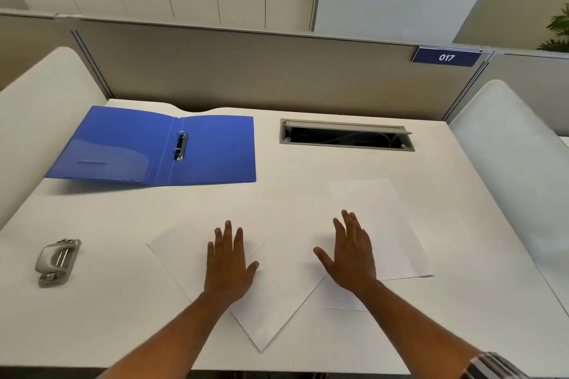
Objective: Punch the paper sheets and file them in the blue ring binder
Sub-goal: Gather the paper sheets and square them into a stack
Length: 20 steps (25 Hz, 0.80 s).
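Paper sheets (271,301) skewed, corner toward viewer; hands (229,264) flat atop.

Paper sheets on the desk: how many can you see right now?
2. One sheet lies turned diagonally under the left hand; the other sheet lies under the right hand. More may be stacked beneath either.

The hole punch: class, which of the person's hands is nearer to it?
Left. The left hand lies flat on a paper sheet just right of the hole punch; the right hand is farther right, beyond the left.
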Motion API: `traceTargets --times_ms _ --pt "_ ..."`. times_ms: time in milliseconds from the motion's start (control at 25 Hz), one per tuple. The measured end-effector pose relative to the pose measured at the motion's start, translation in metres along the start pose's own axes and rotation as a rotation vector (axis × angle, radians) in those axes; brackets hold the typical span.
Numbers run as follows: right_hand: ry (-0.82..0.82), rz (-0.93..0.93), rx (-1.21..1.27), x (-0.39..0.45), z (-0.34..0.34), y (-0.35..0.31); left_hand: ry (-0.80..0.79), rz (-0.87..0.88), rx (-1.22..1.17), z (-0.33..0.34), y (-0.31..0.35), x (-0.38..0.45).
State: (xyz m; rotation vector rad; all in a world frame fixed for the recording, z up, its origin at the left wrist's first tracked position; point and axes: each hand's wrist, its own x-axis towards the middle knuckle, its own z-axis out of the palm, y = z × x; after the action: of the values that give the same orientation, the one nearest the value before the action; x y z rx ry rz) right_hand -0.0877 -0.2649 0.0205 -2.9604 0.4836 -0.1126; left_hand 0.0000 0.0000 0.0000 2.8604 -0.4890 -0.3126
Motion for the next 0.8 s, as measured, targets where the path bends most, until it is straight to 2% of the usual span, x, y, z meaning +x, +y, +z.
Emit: traceTargets --times_ms 160,240,400,640,800 --pt "-0.055 0.252 0.068 -0.01 -0.001 -0.005 -0.039 -0.123 0.009 0.007 -0.018 -0.014" --pt "-0.082 0.307 0.083 -0.012 0.002 -0.009 -0.069 -0.138 -0.019 0.012 -0.024 -0.02" --pt "-0.206 0.365 0.115 -0.02 0.013 -0.007 -0.054 -0.118 -0.018 0.012 -0.031 -0.022" --pt "-0.227 0.411 0.167 -0.022 0.016 -0.011 0.004 -0.077 0.085 0.005 -0.034 -0.027" --pt "-0.22 0.43 0.268 -0.023 0.017 -0.015 -0.023 -0.007 0.13 0.011 -0.038 -0.028"
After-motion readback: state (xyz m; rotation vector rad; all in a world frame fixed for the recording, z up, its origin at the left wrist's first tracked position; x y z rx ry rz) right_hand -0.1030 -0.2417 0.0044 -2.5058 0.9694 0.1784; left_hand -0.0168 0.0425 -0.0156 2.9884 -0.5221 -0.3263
